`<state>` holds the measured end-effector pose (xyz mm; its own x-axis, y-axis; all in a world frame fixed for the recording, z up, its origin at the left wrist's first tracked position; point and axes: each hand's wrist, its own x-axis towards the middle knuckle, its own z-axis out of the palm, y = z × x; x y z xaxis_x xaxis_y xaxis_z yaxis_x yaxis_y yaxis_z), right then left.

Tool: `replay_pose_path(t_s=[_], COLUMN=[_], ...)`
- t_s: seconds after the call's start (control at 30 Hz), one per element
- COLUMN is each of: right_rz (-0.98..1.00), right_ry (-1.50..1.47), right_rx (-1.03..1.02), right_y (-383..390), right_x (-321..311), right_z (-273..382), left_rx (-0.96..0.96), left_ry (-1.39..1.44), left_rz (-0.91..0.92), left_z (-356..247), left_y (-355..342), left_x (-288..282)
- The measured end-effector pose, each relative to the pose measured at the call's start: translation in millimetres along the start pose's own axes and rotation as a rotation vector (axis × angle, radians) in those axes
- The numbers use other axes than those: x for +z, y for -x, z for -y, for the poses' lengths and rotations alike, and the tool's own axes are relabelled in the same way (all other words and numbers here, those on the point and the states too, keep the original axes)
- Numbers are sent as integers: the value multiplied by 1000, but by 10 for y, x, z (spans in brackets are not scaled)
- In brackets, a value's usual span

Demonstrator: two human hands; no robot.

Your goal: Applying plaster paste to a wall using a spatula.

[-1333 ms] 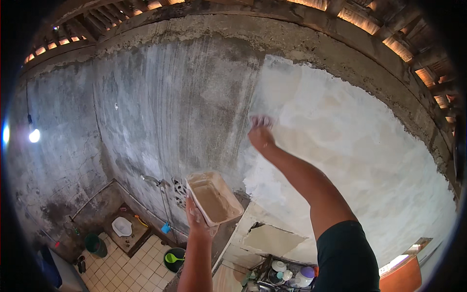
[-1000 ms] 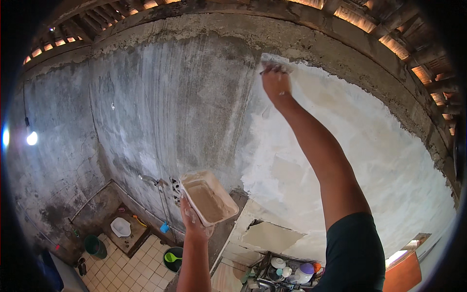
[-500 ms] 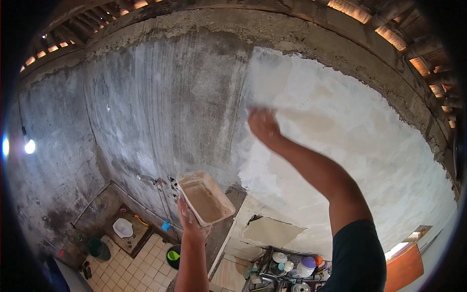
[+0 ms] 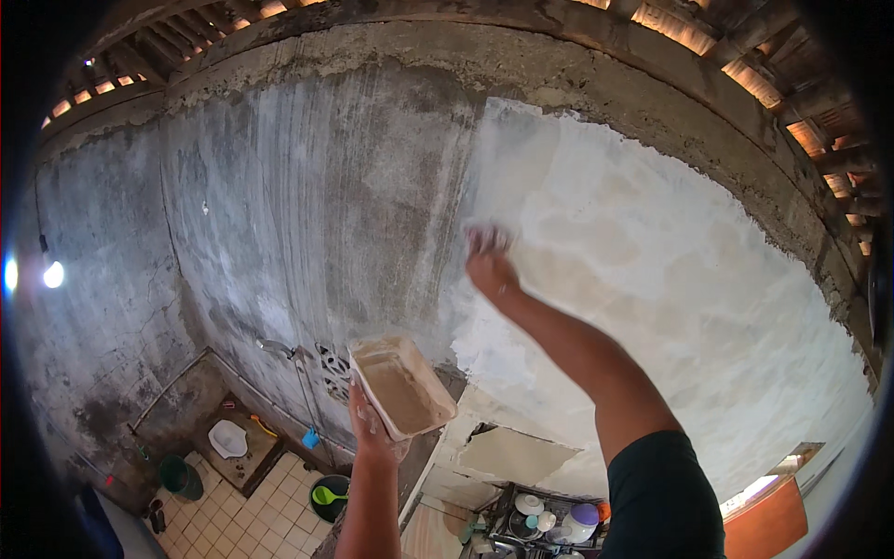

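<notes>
While the fingers (image 4: 491, 240) of your right hand (image 4: 491, 265) are bunched close together and blurred, you have them up against the wall; whether they grip a tool cannot be told. They sit near the edge where the pale coat (image 4: 643, 252) meets the bare grey wall (image 4: 372, 168), below the coat's upper left corner. White smears mark the skin near your wrist, and your right arm reaches up across the coated part, with a dark sleeve (image 4: 663, 489) above the elbow.

Lower down, your left hand (image 4: 374, 433) holds a tub (image 4: 429, 373), its thumb along the near left side and its other fingers mostly hidden beneath. The tub is tilted, its open top facing you, and brownish paste (image 4: 402, 391) covers its bottom. It is well apart from your right hand, below and a little to the left of it. Pale smears show on this hand as well.

Farther out, to the left of the tub, a shower head (image 4: 273, 347) is on the grey wall. Below it are a white squat toilet (image 4: 228, 439), a green bucket (image 4: 180, 478) and a green scoop (image 4: 326, 495) in a dark basin (image 4: 337, 481). A lit bulb (image 4: 53, 275) hangs at the far left. Beneath your right arm, pots (image 4: 577, 524) crowd together at the lower edge, and roof beams (image 4: 782, 56) run overhead.
</notes>
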<state>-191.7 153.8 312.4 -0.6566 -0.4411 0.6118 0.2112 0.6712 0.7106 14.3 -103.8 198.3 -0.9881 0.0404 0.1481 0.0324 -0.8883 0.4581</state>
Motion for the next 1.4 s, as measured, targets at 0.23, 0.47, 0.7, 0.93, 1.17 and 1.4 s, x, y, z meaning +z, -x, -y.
replay_pose_path(t_s=[0.23, 0.47, 0.7, 0.93, 1.17, 1.4], right_rz=[259, -335, -2, -324, -344, 196], right_ry=[-306, -108, 73, 18, -29, -195], right_rx=[-11, 339, -32, 62, 391, 144], right_y=[96, -744, 316, -725, -1360, -260], right_x=[-553, -910, -272, -1115, -407, -132], right_z=[98, -1325, -32, -582, -1225, 322], left_rx=[-65, -85, -107, -48, -38, 14], left_ry=[30, 99, 115, 89, 52, 106], left_rz=[-95, -49, -26, 14, 33, 24], left_z=[-80, -127, -10, -144, -158, -272], left_y=[59, 76, 63, 64, 186, 247], left_x=[-237, 31, -103, -63, 167, -163])
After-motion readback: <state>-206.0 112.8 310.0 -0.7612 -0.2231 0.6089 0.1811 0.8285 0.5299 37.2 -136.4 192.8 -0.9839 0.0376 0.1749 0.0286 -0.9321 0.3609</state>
